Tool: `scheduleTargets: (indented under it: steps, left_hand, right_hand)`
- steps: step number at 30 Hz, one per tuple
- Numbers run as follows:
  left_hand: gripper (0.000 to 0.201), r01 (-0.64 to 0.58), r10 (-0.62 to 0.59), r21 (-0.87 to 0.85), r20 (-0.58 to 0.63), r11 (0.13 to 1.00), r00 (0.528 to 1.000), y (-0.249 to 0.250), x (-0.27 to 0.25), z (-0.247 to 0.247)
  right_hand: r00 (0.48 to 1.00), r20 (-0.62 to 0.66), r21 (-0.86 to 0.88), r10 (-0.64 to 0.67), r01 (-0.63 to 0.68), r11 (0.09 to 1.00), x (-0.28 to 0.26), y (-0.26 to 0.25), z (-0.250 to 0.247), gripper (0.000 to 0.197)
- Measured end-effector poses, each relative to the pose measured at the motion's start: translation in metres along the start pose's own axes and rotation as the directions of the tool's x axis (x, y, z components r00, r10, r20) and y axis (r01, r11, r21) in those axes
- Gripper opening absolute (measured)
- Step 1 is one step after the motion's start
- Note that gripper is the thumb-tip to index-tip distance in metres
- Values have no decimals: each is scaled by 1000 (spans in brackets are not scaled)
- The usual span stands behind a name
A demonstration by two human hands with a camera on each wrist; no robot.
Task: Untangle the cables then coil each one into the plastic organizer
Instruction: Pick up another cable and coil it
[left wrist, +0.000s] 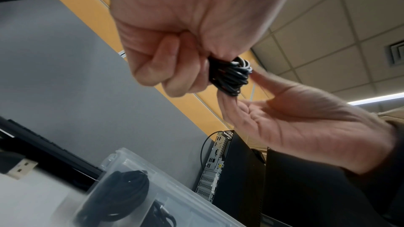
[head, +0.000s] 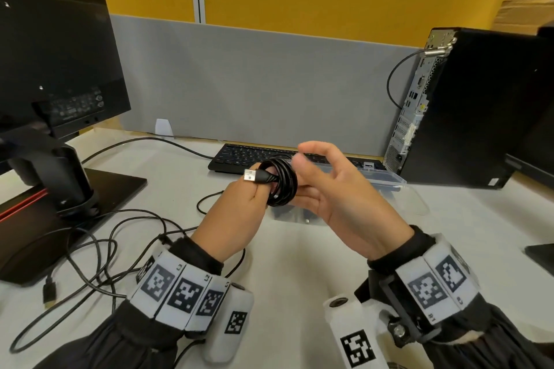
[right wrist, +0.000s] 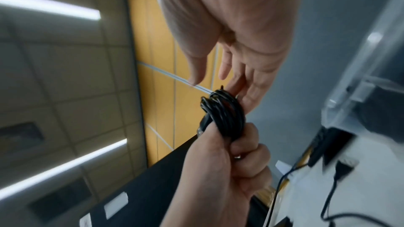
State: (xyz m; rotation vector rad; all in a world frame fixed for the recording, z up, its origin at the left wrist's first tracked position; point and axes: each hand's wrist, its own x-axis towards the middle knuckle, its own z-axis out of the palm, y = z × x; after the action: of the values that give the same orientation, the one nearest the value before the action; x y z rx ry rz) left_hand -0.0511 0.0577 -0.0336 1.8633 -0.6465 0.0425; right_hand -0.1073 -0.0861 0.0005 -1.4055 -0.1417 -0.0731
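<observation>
My left hand [head: 239, 204] grips a tight black coil [head: 280, 183], fingers curled round its lower turns, the USB plug [head: 249, 175] sticking out to the left over my thumb. My right hand [head: 332, 189] sits just beside the coil on its right: fingers straight and relaxed, fingertips touching the upper loops, nothing pinched. From the left wrist view the coil [left wrist: 229, 75] looks dense, several turns stacked.

The plastic organizer [head: 386, 178] lies open on the desk [head: 284, 263] beyond my hands, in front of the keyboard [head: 239, 156]. The left wrist view shows one coiled cable [left wrist: 122, 194] already inside it. More loose cables [head: 99, 249] lie still tangled at the left, by the monitor stand [head: 60, 183].

Judged step: finishing this coil, then lowering it into a free compartment.

Risks:
- Nothing ties the coil. If my left grip loosens in transfer, the turns spring apart and I rewind.
- I cannot tell where the cable's other end is; if it is untucked it may snag the organizer wall.
- The protruding plug may catch on the rim and tip the light box.
- Coil may be too wide for the compartment; forcing it could kink the cable.
</observation>
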Motion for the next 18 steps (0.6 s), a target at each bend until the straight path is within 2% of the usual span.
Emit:
scheduleTargets:
  steps: [3, 6, 9, 13, 15, 18]
  left_hand:
    - [35, -35, 31, 158, 31, 987, 999, 0, -1, 0]
    - [35, -37, 25, 230, 55, 972, 998, 3, -3, 1]
    - [20, -53, 46, 211, 37, 976, 998, 6, -4, 1]
    - [20, -67, 65, 118, 21, 991, 998, 11, -6, 3]
    - [23, -70, 68, 90, 26, 993, 997, 11, -6, 3]
    - [37, -58, 56, 96, 26, 994, 998, 9, -5, 4]
  right_hand:
    - [998, 48, -218, -42, 52, 975, -4, 3, 6, 53]
    - [996, 32, -267, -86, 92, 959, -4, 6, 11, 52]
    - [994, 50, -255, -102, 111, 961, -3, 7, 10, 42]
    - [984, 81, -232, -159, 174, 957, -3, 4, 8, 30]
    - [966, 71, -382, -249, 257, 888, -2, 4, 7, 23]
    - [897, 59, -668, -437, 361, 650, -1, 5, 7, 13]
